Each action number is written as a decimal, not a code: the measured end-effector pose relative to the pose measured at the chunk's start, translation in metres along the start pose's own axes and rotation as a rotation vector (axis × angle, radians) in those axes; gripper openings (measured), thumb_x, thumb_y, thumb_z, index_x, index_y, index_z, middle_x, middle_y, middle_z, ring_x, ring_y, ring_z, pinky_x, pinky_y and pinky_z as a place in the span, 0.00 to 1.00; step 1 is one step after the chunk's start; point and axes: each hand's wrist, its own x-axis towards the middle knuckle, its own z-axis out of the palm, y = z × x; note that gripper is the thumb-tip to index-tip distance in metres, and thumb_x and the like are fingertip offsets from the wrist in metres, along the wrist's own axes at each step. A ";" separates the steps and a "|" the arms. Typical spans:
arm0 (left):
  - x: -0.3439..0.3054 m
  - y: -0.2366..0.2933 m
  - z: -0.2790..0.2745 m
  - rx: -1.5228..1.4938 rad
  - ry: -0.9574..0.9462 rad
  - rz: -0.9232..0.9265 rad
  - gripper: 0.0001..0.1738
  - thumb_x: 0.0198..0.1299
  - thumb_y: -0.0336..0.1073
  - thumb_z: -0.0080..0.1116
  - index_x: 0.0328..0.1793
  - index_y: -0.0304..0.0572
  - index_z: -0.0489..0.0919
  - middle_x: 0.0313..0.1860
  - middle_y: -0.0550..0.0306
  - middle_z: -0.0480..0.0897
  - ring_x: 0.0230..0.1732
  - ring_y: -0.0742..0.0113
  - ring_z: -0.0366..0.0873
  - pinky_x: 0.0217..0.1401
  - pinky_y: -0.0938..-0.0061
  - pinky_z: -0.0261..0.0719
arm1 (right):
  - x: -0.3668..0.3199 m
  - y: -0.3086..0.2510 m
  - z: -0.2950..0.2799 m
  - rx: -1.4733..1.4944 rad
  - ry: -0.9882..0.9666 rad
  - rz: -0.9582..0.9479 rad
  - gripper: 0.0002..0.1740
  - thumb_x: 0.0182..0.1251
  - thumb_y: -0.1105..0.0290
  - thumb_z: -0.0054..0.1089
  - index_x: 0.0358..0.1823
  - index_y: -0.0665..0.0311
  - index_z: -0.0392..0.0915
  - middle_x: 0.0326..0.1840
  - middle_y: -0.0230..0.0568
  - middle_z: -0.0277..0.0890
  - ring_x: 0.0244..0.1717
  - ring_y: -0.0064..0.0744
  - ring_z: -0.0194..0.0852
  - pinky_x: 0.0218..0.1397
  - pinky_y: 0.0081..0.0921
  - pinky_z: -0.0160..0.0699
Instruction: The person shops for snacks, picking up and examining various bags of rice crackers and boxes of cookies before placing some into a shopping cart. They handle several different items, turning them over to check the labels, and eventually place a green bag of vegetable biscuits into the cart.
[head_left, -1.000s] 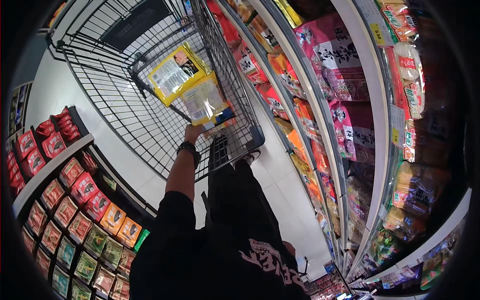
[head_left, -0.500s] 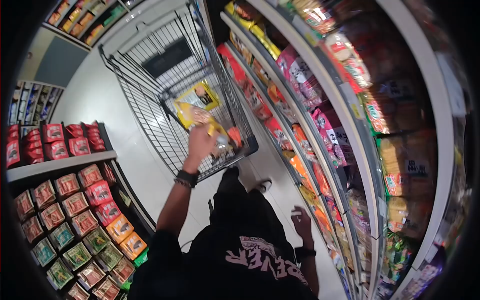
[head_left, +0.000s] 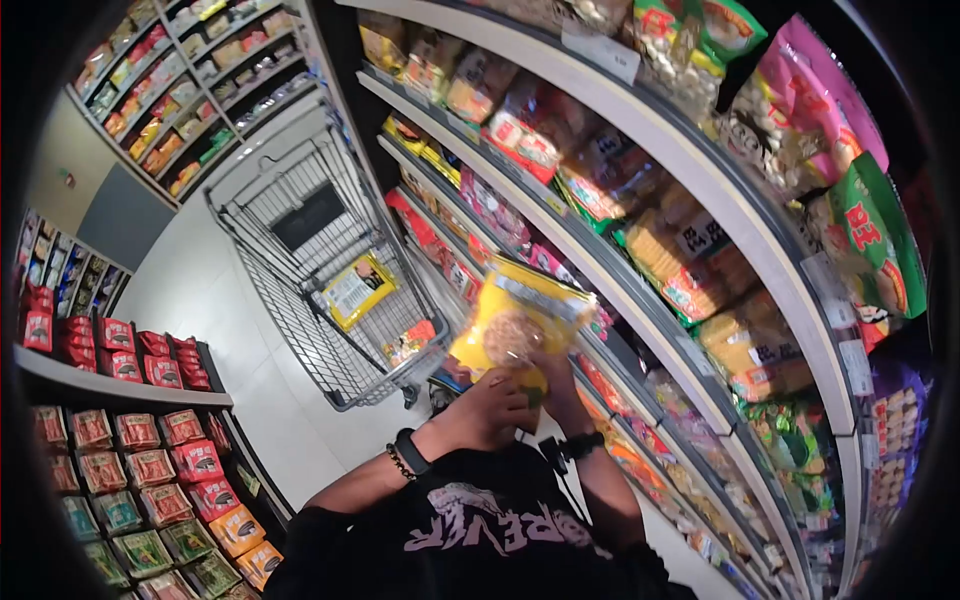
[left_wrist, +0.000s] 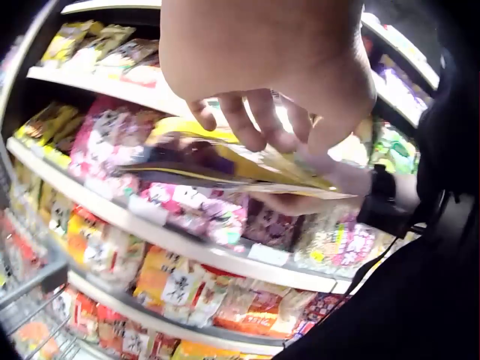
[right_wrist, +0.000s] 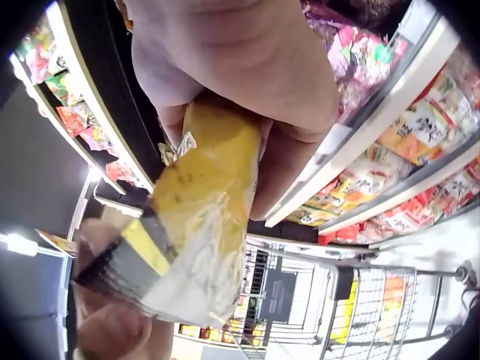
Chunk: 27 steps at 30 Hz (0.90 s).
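A yellow snack bag with a round biscuit-like picture is held up in front of the chest. My right hand grips its edge on the right; in the right wrist view the thumb and fingers close around the crumpled yellow wrapper. At the near end of the bag is my left hand, fingers curled; in the right wrist view it pinches a dark corner. From the left wrist, the left hand hangs over the bag, seen edge-on, with the right hand beneath.
The shopping cart stands ahead to the left, holding a yellow packet and an orange-red packet. Shelves of bagged snacks run close along the right. A low rack of small packets stands at the left.
The left hand has brought the yellow bag up out of the cart toward the chest. The right hand has risen from the side and taken hold of it. The cart now appears farther away.
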 end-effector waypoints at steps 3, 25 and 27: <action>-0.043 -0.014 -0.013 0.027 0.046 -0.303 0.13 0.45 0.32 0.62 0.40 0.47 0.81 0.43 0.59 0.81 0.50 0.57 0.77 0.60 0.61 0.69 | -0.021 -0.018 -0.004 -0.164 -0.037 -0.221 0.31 0.64 0.71 0.56 0.69 0.71 0.65 0.69 0.44 0.69 0.68 0.34 0.68 0.71 0.32 0.66; -0.309 -0.116 0.060 0.503 -0.015 -1.371 0.31 0.69 0.63 0.43 0.46 0.43 0.81 0.40 0.47 0.85 0.48 0.47 0.80 0.60 0.55 0.66 | -0.055 0.007 -0.052 -0.418 0.313 0.074 0.21 0.61 0.74 0.67 0.56 0.67 0.77 0.51 0.35 0.81 0.51 0.27 0.79 0.56 0.26 0.75; -0.312 -0.117 0.063 0.501 0.007 -1.359 0.30 0.69 0.63 0.44 0.46 0.44 0.81 0.40 0.48 0.85 0.47 0.47 0.80 0.60 0.55 0.65 | -0.053 0.007 -0.051 -0.419 0.293 0.036 0.21 0.62 0.75 0.65 0.57 0.66 0.75 0.51 0.35 0.81 0.50 0.28 0.79 0.54 0.26 0.77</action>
